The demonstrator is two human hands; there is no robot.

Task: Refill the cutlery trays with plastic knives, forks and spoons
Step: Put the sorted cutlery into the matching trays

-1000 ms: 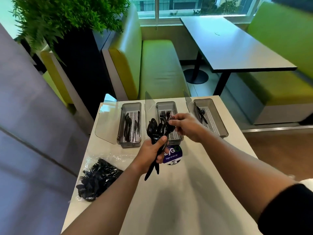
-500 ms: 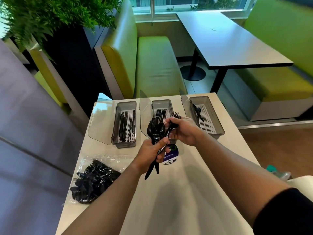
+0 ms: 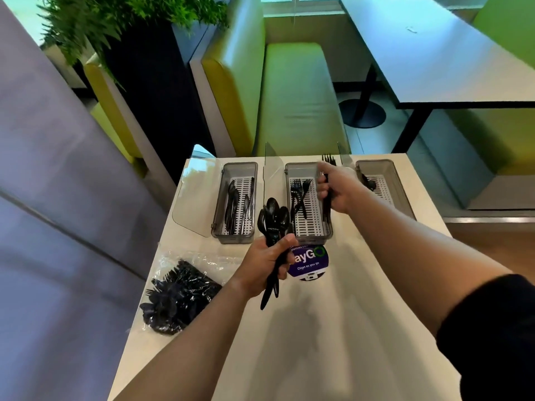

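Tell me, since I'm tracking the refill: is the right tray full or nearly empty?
Nearly empty: the right tray holds only a few black pieces at its far end; the arm hides part.

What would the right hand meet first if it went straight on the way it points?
Probably nothing close: the right hand and fork point past the middle tray toward the green bench; depth unclear.

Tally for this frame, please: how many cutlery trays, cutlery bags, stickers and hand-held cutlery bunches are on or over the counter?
Cutlery trays: 3 (left tray, middle tray, right tray)
Bag of cutlery: 1
Round sticker: 1
Held bunches: 2 (spoons in the left hand, forks in the right hand)
Total: 7
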